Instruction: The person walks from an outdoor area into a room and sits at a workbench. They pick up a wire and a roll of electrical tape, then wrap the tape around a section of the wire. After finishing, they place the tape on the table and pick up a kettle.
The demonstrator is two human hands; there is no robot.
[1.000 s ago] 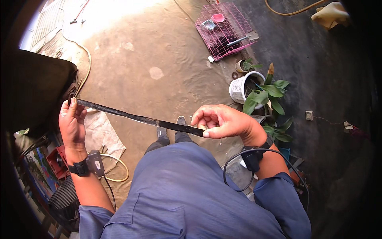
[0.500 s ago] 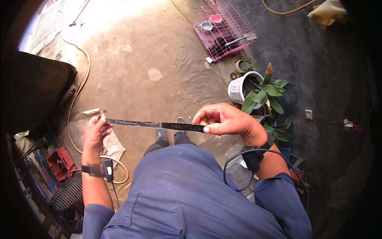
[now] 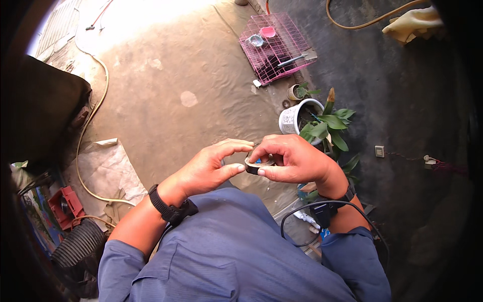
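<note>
In front of my belly, my right hand (image 3: 297, 158) grips a small round coil of black strip (image 3: 252, 170) between thumb and fingers. A bit of blue shows inside the coil, and its inner part is greyish. Bent fingers of that hand reach over its top and hide some of it. On the coil's left side is my left hand (image 3: 209, 163), with fingers stretched out and the thumb apart from them. Its tips are close to the coil; whether they touch it I cannot tell.
Ahead to the right stand a pink wire cage (image 3: 276, 48), a small pot (image 3: 293, 92) and a white planter (image 3: 289, 120) with a leafy plant. A yellowish hose (image 3: 79, 146) runs along the left, near a pale sheet (image 3: 108, 168). A grey ribbed hose (image 3: 80, 244) lies lower left.
Half a second ago the black strip was stretched straight between both hands. My left hand has let go of its end and moved right; the strip now forms a coil in my right hand.
</note>
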